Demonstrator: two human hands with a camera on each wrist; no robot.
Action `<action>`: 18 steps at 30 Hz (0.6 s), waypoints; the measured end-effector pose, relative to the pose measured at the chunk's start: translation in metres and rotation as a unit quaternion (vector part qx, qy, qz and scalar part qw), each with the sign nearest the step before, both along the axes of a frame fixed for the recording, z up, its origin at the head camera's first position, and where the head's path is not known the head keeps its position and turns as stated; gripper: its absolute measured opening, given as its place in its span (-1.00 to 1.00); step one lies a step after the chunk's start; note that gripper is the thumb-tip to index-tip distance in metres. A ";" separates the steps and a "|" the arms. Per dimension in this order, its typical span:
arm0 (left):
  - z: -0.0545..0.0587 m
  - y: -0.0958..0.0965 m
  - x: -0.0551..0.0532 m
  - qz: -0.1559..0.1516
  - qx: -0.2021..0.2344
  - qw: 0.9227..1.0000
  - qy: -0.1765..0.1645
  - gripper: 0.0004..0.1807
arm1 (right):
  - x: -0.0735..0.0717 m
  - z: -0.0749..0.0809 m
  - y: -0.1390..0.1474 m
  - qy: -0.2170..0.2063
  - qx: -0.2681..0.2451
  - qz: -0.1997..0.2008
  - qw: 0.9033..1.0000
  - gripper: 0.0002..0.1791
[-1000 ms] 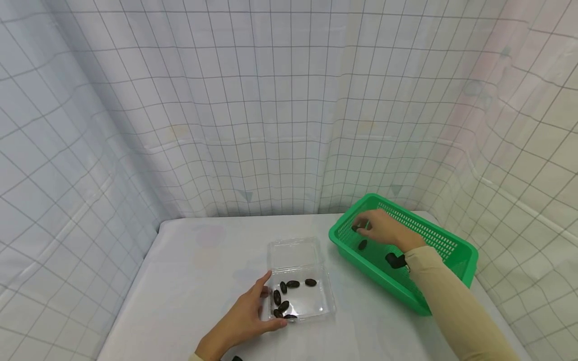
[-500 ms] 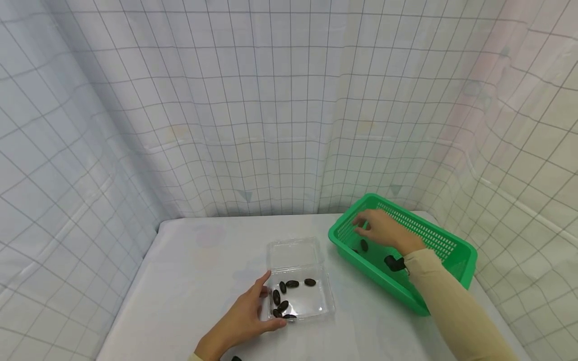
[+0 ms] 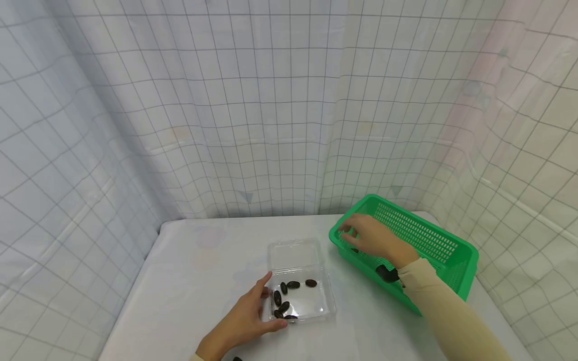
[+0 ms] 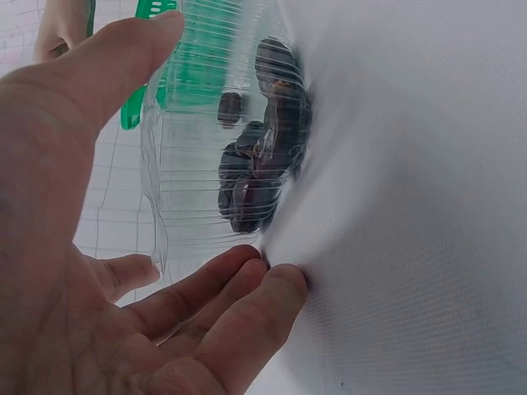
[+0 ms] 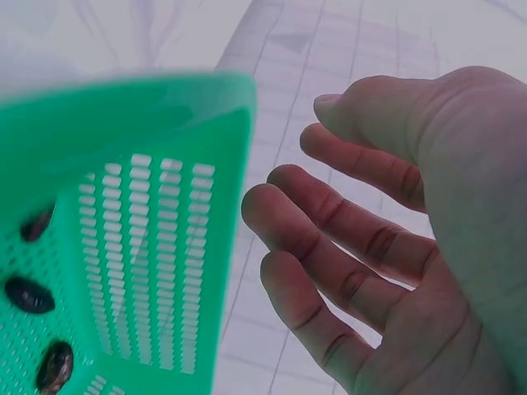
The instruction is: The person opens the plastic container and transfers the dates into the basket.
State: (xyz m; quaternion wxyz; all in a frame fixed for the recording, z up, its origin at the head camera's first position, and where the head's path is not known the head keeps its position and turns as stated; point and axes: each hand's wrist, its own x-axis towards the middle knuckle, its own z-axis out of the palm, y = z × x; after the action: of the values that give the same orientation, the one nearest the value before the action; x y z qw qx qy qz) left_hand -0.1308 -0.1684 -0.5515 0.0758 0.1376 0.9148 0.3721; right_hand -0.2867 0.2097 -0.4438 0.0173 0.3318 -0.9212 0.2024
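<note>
A hinged clear plastic box [image 3: 311, 301] stands lid-open on the white table, with several dark, wrinkled dates [image 3: 277, 298] mostly along its left side. My left hand [image 3: 246, 313] holds the box from the left, thumb at the near wall and index finger at the far corner. In the left wrist view, the dates [image 4: 255, 164] show through the box's ribbed wall. My right hand [image 3: 368, 233] is over the left end of the green basket [image 3: 451, 240], its fingers loosely bent with nothing between them. Three dates [image 5: 30, 295] lie in the basket in the right wrist view.
The basket stands at the table's right, its perforated wall [image 5: 156, 263] rising beside my right hand. White grid-patterned curtains [image 3: 289, 125] enclose the table [image 3: 194, 271] at the back and both sides. The flat lid [image 3: 294, 253] lies behind the box.
My right hand has moved left and slightly nearer over the basket. The date at its fingertips a second ago is gone from them. My left hand and the box stay put.
</note>
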 end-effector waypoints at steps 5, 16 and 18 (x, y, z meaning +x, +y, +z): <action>-0.002 0.000 0.002 0.001 -0.004 1.000 0.003 0.46 | 0.010 0.000 -0.013 0.019 0.004 0.011 1.000 -0.80; 0.000 -0.001 0.000 -0.002 0.016 1.000 0.009 0.42 | 0.026 -0.008 -0.040 0.022 -0.005 0.061 0.998 -0.82; 0.000 -0.001 -0.001 -0.003 0.017 1.000 0.007 0.42 | 0.028 -0.009 -0.046 0.022 -0.005 0.071 0.997 -0.82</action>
State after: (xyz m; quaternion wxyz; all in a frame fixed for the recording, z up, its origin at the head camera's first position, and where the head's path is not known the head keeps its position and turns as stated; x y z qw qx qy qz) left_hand -0.1318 -0.1694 -0.5514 0.0685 0.1441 0.9085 0.3863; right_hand -0.2584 0.1635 -0.4528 0.0248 0.4003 -0.8940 0.1999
